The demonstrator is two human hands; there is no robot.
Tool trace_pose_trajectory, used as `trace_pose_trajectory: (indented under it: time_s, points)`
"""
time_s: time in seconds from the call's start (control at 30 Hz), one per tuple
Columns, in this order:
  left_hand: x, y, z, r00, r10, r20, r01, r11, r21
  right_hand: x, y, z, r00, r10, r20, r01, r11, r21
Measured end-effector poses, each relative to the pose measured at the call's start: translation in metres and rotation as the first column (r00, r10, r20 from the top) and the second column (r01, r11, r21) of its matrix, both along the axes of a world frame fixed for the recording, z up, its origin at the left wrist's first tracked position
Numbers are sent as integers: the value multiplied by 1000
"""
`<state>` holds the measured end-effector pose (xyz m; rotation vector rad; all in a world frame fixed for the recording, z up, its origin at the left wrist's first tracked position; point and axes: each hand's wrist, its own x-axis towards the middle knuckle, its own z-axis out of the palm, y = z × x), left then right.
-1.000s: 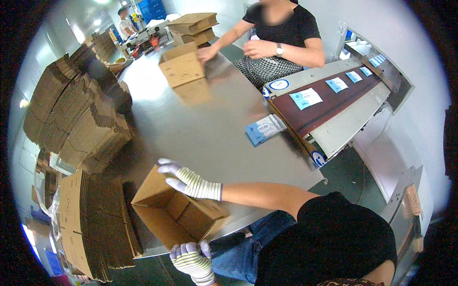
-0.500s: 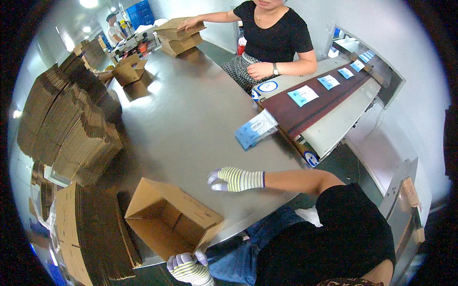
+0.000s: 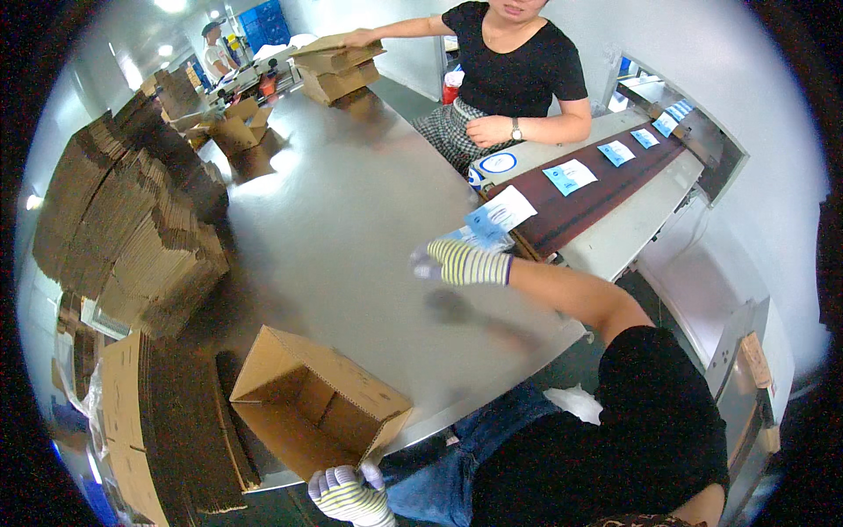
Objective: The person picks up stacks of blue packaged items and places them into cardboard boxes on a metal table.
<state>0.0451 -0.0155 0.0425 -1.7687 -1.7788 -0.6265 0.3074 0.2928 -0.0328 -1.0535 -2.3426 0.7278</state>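
My left hand (image 3: pixel 351 497), in a striped glove, is closed on the near edge of an open cardboard box (image 3: pixel 386 392). The box lies tilted at the table's near edge, its opening facing me. My right hand (image 3: pixel 464 263), in a matching glove, hovers over the metal table beside flat blue-and-white packets (image 3: pixel 502 215). These overlap at the end of the conveyor. The right hand's fingers look stretched out and slightly blurred, with nothing visible in them. It partly covers the lower packets.
More packets (image 3: pixel 571 177) lie spaced along the dark red conveyor belt (image 3: pixel 584 206). Flattened cartons are stacked (image 3: pixel 162 255) at the left. Across the metal table (image 3: pixel 325 228), a co-worker (image 3: pixel 518 66) rests a hand on stacked cardboard (image 3: pixel 338 79). Another open box (image 3: pixel 237 127) stands far left.
My right hand has moved up and right across the table to the packets. Another packet has come off the belt onto those at its end. My left hand stays on the box.
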Motion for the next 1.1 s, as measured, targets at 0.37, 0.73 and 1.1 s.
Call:
trace_pose_trajectory:
  time_s: [0.37, 0.73, 1.1]
  points:
    - [-16, -8, -33, 1000, 23, -21, -21, 998, 54, 75, 100, 19, 781, -204, 590, 167, 979, 118]
    - [-16, -7, -34, 998, 61, -9, -61, 998, 22, 71, 156, -21, 317, 345, 884, -124, 939, -322]
    - [-7, 1, -5, 1000, 11, 21, -12, 1000, 24, 0, -78, 38, 508, 319, 800, -316, 933, -172]
